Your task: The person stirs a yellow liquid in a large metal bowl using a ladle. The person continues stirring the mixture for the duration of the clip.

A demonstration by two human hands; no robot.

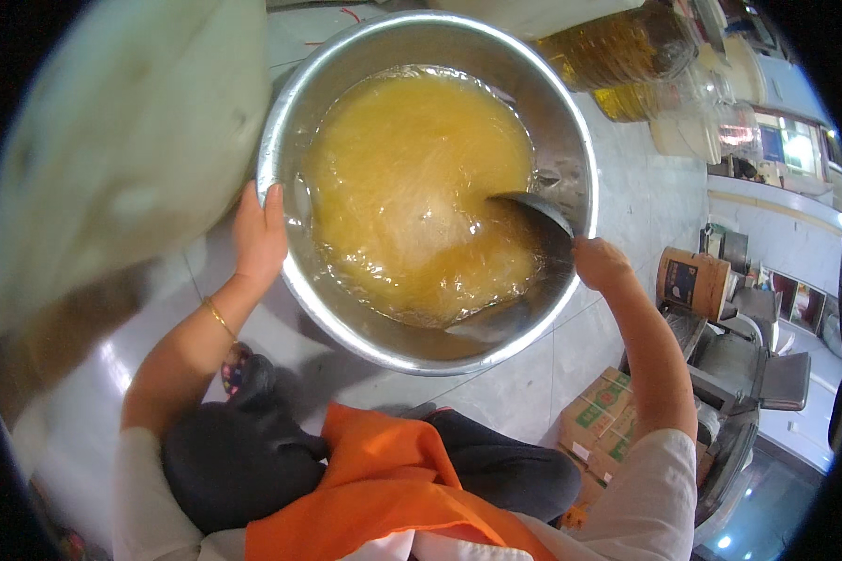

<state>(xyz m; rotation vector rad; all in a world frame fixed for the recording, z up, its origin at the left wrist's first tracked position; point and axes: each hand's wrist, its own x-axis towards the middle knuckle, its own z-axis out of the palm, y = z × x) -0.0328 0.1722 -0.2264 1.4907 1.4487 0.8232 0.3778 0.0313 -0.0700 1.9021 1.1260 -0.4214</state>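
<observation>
A large round steel basin [428, 368] stands in front of me, partly filled with cloudy yellow liquid [421, 154] whose surface swirls and ripples. My left hand [261, 235] grips the basin's rim on the left, the thumb on its edge. At the right rim my right hand [600, 263] is closed on a dark ladle [544, 214]; the bowl of the ladle dips into the liquid near the right inner wall. Most of the ladle's handle is hidden by the hand.
Large clear plastic jugs of yellow oil [621, 45] lie toward the upper right. Cardboard boxes [600, 414] sit on the tiled floor at lower right, near a metal machine [733, 361] and a brown bucket [695, 284]. A large pale surface [133, 140] fills the upper left.
</observation>
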